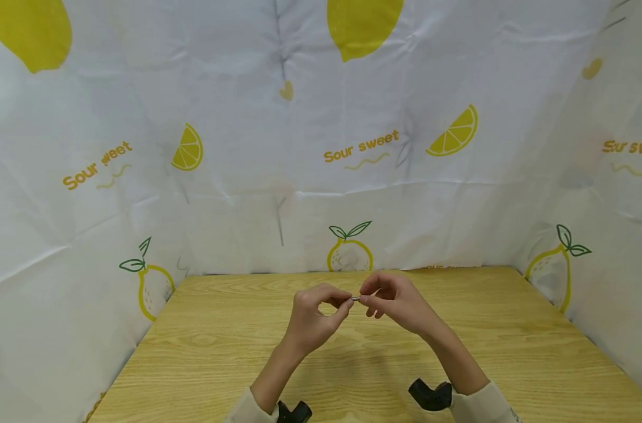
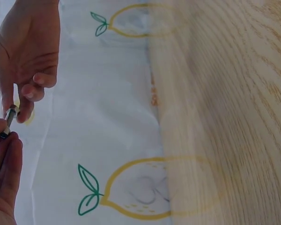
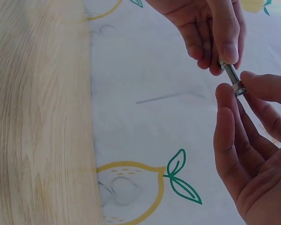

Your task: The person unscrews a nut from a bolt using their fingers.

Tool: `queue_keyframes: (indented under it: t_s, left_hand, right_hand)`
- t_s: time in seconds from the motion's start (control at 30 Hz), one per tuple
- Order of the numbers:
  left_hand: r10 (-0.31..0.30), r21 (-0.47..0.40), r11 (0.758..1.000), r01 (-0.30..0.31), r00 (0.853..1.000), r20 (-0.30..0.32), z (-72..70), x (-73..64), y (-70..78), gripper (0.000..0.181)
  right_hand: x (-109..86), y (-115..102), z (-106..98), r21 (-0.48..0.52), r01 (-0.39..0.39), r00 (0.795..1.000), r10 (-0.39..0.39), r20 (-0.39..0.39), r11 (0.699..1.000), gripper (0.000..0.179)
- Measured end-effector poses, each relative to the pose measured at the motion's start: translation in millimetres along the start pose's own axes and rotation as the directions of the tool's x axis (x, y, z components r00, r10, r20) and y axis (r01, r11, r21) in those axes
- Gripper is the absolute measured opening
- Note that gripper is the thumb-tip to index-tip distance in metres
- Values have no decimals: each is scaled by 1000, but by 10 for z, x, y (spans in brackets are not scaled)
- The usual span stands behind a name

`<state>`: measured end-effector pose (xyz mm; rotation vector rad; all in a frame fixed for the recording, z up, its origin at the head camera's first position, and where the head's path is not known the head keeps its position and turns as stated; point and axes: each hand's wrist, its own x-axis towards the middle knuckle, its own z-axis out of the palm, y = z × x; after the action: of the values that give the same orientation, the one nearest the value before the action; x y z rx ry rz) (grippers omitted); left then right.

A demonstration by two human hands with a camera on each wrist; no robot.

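Observation:
A small silver bolt (image 3: 231, 73) spans the space between both hands above the table, its threaded shaft showing. My left hand (image 1: 316, 320) pinches one end of it between thumb and fingertips, which partly cover that end. At the other end sits a metal nut (image 3: 239, 89). My right hand (image 1: 405, 305) has its thumb and index fingertip on either side of this nut, pinching it, while its other fingers curve loosely. In the left wrist view the bolt runs slanted from the left fingertips to the nut at the right fingers.
A wood-grain table (image 1: 220, 352) lies under the hands. White cloth (image 1: 236, 147) printed with lemons hangs behind it and along both sides. Black strap mounts (image 1: 431, 395) are on the wrists, near the pale sleeves (image 1: 485, 402).

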<state>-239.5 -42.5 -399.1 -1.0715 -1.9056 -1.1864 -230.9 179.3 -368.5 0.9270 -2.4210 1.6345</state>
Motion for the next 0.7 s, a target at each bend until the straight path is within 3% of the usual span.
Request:
queue_keyframes:
  t_s: [0.13,0.4,0.7]
  left_hand:
    - [-15,-15,1000,15,1000,0,-1,2,7,7]
    - [-21,-26,999,21,1000,-1,-3,-9,4,8]
    - [-15,-27,1000,15,1000,0,8,-9,-5,8]
  right_hand:
    - [-2,-11,-13,-12,-32,999,32,-1,999,21]
    - [0,-27,-42,-6,-140,984,140,109,990,23]
    - [2,-8,-43,8,-80,995,79,55,997,23]
